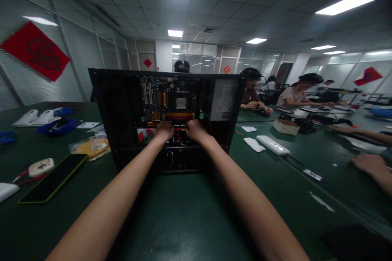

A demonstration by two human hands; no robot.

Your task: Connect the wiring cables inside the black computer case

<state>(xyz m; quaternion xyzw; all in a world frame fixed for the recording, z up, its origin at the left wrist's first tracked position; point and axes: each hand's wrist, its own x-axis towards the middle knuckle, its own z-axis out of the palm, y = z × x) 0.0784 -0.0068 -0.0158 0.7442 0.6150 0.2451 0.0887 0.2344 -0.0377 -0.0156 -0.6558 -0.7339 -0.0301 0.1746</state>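
A black computer case (118, 106) stands upright on the table with its side open towards me. Inside it sits a motherboard (188, 89) with a square silver processor (181, 103) and orange memory slots (179, 116). My left hand (165, 131) reaches in at the board's lower edge, fingers closed. Close beside it on the right, my right hand (197, 130) is closed too, just under the slots. Whatever the fingers hold is hidden by the hands. Red and dark wires (180, 138) show between the hands. On the right of the case is a labelled power supply (225, 96).
Left of the case lie a phone (55, 177), a plastic bag with yellow contents (92, 147) and a blue tray (57, 126). To the right are a white power strip (273, 145) and a small box (286, 127). Other people work along the table; a co-worker's hand (369, 165) rests at far right.
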